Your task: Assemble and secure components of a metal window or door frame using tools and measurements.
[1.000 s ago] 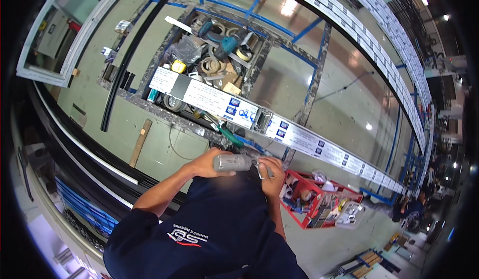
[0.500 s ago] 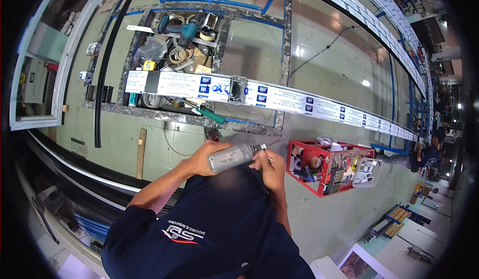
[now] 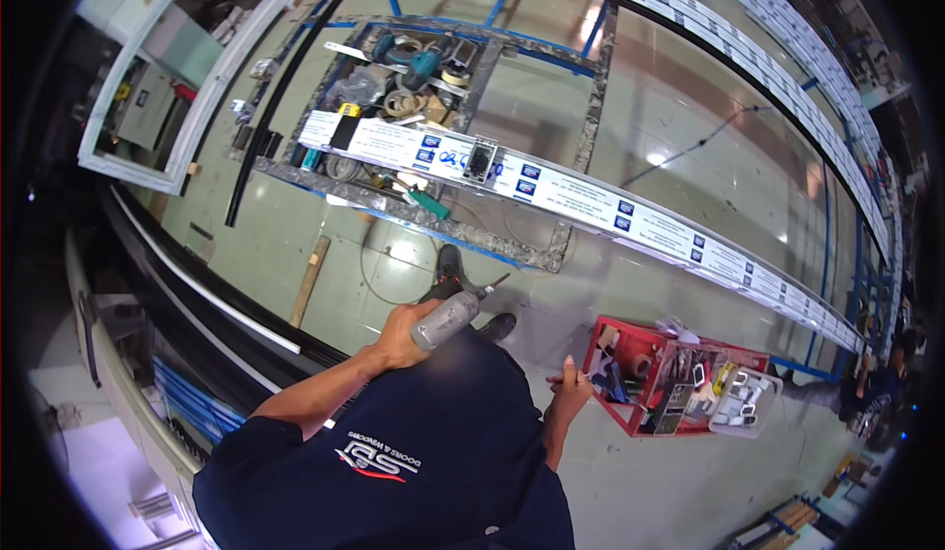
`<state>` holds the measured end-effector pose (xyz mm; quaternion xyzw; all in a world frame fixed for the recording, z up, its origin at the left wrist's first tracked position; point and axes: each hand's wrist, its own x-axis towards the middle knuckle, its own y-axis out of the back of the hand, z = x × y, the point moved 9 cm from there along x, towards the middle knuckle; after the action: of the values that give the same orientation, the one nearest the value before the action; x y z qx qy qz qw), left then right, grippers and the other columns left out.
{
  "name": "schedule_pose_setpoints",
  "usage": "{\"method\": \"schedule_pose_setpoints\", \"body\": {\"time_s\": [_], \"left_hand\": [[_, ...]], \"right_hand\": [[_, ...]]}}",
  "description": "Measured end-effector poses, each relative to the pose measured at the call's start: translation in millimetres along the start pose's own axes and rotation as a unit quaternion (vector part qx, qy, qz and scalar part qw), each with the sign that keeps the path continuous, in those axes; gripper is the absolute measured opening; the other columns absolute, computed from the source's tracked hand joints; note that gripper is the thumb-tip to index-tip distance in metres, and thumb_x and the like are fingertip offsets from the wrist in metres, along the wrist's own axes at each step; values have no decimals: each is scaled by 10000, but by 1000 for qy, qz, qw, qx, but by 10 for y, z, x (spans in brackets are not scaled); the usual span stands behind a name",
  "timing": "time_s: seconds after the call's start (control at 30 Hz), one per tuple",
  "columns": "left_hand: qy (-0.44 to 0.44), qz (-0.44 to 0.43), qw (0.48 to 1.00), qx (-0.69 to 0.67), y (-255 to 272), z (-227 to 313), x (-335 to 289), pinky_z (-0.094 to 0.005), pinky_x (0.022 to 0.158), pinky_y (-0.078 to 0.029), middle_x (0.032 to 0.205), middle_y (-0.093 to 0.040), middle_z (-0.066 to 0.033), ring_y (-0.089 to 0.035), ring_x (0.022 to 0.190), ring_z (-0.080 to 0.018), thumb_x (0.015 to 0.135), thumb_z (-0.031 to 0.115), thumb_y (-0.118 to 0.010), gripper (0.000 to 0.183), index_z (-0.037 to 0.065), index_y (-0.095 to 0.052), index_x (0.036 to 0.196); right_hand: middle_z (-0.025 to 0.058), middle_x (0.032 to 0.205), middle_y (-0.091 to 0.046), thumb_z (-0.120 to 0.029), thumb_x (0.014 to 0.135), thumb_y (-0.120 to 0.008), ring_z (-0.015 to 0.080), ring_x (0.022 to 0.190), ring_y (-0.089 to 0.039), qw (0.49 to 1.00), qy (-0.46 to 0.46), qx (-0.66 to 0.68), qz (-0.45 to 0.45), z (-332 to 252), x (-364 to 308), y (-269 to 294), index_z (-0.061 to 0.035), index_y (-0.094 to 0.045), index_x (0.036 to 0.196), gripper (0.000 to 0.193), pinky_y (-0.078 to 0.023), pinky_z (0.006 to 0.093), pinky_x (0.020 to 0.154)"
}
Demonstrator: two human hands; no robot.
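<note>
My left hand is wrapped round a grey, rounded drill-like tool in front of my chest. A thin bit sticks out of its nose, pointing up and to the right. Off to the right, apart from the tool, my right hand has its thumb raised away from the fingers. I see nothing held in it. Beyond both hands, a long film-wrapped profile lies across a worn metal frame, with a short cut profile piece on top.
A red tool crate and a clear plastic bin stand at the right. Tape rolls, a teal power tool and a green-handled tool lie on the frame. Black profiles run along the left. Another person is far right.
My right hand has left the tool's nose and moved right, toward the red crate. The tool stays in my left hand, its bit now in plain sight. The whole view has shifted and tilted.
</note>
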<state>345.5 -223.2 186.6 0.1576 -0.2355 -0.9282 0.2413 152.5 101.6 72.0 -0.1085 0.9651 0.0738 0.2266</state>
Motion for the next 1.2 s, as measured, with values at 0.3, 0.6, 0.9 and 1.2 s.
{"method": "schedule_pose_setpoints", "body": {"time_s": [0.3, 0.6, 0.9, 1.2], "left_hand": [[70, 177, 980, 55, 404, -185, -185, -502, 802, -597, 958, -766, -238, -742, 934, -491, 834, 83, -815, 432, 81, -701, 1251], [96, 242, 922, 286, 2275, -1165, 771, -558, 875, -586, 1172, -756, -223, -727, 1022, -486, 831, 159, -800, 561, 109, -651, 1369], [194, 137, 893, 383, 4068, -2730, 2695, -589, 867, -601, 1059, -785, -255, -756, 983, -470, 846, 148, -738, 415, 85, -718, 1256], [141, 72, 904, 398, 3974, -3565, 4142, -548, 921, -607, 1207, -727, -253, -743, 1084, -468, 828, 263, -928, 656, 45, -621, 1366]], "right_hand": [[75, 879, -788, -224, 1057, -769, 147, 772, -722, 982, 87, -120, -120, 221, 580, -232, 54, -801, 1102, 283, -552, 294, 731], [178, 902, -817, -403, 1090, -683, 223, 838, -788, 931, 19, -318, -178, 200, 817, -649, 47, -814, 1037, 472, -596, 375, 797], [192, 1090, -827, -395, 1083, -705, 275, 1014, -800, 878, -11, -445, -178, -209, 1132, -1984, -10, -776, 1292, 444, -601, 386, 909], [215, 1226, -790, -303, 1078, -724, 323, 1108, -773, 887, 27, -388, -247, -774, 1077, -3440, -10, -764, 1313, 377, -582, 416, 978]]}}
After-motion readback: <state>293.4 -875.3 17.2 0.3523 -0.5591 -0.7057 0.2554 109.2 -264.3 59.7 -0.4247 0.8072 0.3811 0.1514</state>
